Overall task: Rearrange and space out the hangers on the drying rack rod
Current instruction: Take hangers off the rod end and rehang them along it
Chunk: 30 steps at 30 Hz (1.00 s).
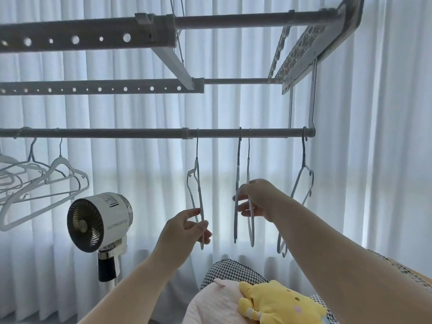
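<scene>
My left hand [184, 228] pinching one hanger [197, 148], my right hand [257, 199] gripping two hangers [239, 160], fourth hanger [303, 157] free on rod [117, 132]

The lower rod [105, 132] carries bunched white hangers [59, 163] at nine o'clock and four grey hangers [303, 157] toward three o'clock, the middle two close together.

Soft daylight glows through a white curtain [233, 108] behind everything, leaving the rods [117, 133] backlit and grey. Straight lines bow near the edges; the picture is slightly soft throughout.
</scene>
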### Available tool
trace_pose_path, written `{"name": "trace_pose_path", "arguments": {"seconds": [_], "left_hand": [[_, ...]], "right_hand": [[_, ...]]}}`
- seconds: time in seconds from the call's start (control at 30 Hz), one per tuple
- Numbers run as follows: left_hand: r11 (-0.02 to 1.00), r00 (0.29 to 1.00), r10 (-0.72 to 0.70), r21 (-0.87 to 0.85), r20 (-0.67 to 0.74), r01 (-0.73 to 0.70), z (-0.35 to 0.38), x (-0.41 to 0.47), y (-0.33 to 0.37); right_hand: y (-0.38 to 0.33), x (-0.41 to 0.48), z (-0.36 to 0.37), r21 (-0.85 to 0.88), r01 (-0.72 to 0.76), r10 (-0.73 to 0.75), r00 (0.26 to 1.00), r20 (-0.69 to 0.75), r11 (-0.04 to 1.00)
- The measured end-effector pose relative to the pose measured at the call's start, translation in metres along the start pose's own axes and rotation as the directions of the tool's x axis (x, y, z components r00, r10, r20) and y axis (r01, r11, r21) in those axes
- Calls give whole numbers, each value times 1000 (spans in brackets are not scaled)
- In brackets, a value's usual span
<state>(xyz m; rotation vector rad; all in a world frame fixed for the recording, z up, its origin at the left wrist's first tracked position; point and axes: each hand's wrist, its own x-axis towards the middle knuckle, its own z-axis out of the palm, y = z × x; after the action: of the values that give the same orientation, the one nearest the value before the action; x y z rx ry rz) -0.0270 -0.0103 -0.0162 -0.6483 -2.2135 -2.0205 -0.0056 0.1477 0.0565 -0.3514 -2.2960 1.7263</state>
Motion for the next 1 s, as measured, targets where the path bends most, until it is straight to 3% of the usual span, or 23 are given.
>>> {"name": "trace_pose_path", "arguments": {"seconds": [0.1,0.33,0.53,0.87,1.0], "left_hand": [[1000,1000,-8,-18,-5,8,-5,5,-6],[1000,1000,4,-28,-25,-5,-15,12,-12],[1000,997,-2,10,-72,2,-31,15,-22],[998,994,-10,61,-106,17,-44,10,-22],[995,983,68,77,-170,-55,-48,6,-19]], "right_hand": [[3,5,0,49,10,-10,1000,-1,999],[0,24,-1,79,57,-41,980,-192,995],[-2,33,-13,-4,29,-29,957,-289,1000],[-6,33,-33,-54,-73,58,972,-230,996],[7,21,-37,-151,-102,74,980,-182,983]]}}
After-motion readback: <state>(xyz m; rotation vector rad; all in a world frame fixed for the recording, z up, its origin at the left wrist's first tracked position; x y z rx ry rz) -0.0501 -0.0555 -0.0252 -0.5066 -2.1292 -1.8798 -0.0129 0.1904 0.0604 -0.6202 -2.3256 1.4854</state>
